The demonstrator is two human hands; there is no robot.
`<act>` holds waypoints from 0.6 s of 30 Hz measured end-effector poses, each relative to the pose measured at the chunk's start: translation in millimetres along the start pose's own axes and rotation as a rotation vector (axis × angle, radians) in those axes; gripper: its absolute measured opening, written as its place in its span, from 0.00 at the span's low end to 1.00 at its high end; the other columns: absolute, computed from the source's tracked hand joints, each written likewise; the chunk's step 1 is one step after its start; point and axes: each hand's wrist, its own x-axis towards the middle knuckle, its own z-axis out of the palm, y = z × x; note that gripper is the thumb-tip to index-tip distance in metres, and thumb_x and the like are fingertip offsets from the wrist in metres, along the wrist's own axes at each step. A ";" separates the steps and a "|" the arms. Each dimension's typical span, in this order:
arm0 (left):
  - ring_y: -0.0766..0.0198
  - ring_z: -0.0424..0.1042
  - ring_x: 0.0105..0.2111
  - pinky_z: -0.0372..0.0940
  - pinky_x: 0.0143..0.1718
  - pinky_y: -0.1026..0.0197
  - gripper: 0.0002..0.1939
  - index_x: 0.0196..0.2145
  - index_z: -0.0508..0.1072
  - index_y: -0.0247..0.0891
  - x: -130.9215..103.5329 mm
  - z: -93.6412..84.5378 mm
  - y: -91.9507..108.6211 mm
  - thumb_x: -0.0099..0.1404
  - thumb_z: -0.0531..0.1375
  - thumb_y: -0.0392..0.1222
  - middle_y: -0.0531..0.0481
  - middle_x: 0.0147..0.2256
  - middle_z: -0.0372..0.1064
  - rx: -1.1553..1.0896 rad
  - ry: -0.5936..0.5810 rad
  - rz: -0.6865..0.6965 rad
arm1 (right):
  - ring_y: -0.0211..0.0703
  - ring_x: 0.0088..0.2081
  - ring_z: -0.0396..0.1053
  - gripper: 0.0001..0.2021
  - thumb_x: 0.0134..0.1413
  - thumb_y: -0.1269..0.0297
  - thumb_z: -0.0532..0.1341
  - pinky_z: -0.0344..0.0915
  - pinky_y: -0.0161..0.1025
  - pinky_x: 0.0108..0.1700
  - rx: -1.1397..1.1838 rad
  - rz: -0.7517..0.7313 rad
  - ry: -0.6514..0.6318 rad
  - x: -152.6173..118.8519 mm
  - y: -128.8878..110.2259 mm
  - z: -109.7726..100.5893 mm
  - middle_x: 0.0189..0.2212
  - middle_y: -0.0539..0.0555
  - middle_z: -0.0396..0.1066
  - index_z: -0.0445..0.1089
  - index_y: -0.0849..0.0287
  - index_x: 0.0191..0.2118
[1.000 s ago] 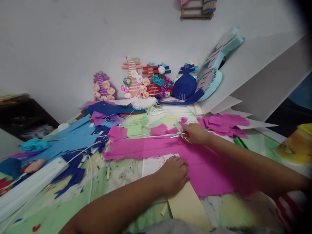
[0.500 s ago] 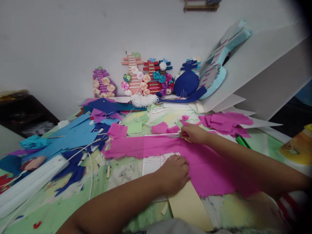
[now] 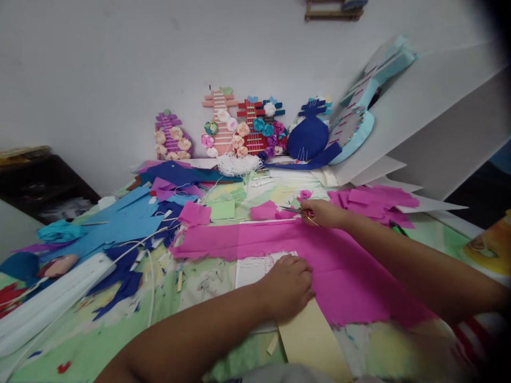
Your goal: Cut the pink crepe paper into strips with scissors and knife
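Note:
My right hand is closed around small scissors with gold-coloured handles. Their blades point left, just above the far edge of a large bright pink crepe-like sheet. Palm down, my left hand rests with loosely bent fingers on the sheet's near edge and on a white sheet with pinkish marks. A cream card sticks out from under that hand toward me. Part of the white sheet lies hidden beneath the hand and the pink piece.
Pink scraps lie at the right, blue pieces at the left. A white power strip with cables occupies the left front. Flower-decorated instrument-shaped crafts and a dark blue one lean against the wall. A yellow container stands far right.
The scissors have lifted from the pink sheet's far edge and their tips now point slightly upward. My left hand keeps its place on the sheets. The whole view has shifted slightly.

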 end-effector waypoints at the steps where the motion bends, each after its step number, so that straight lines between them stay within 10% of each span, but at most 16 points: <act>1: 0.58 0.61 0.45 0.53 0.50 0.54 0.11 0.36 0.69 0.32 0.0 0.0 0.0 0.62 0.53 0.42 0.44 0.43 0.65 -0.001 0.001 -0.001 | 0.35 0.25 0.58 0.02 0.43 0.67 0.53 0.51 0.31 0.27 0.010 0.000 -0.004 -0.5 0.1 1.5 0.22 0.50 0.63 0.61 0.59 0.24; 12: 0.58 0.60 0.46 0.53 0.50 0.54 0.11 0.36 0.69 0.32 -0.4 -1.6 0.9 0.63 0.52 0.42 0.43 0.43 0.65 -0.018 -0.005 -0.013 | 0.40 0.29 0.62 0.09 0.48 0.61 0.50 0.50 0.33 0.26 -0.074 0.360 0.205 21.3 26.0 -7.6 0.28 0.55 0.67 0.64 0.60 0.31; 18: 0.59 0.61 0.44 0.55 0.47 0.56 0.10 0.34 0.70 0.33 -1.1 -11.4 3.2 0.63 0.53 0.41 0.45 0.42 0.65 -0.064 0.015 -0.044 | 0.41 0.25 0.61 0.10 0.46 0.57 0.55 0.47 0.34 0.24 -0.138 0.467 0.206 -8.9 29.9 -16.7 0.24 0.55 0.66 0.62 0.59 0.26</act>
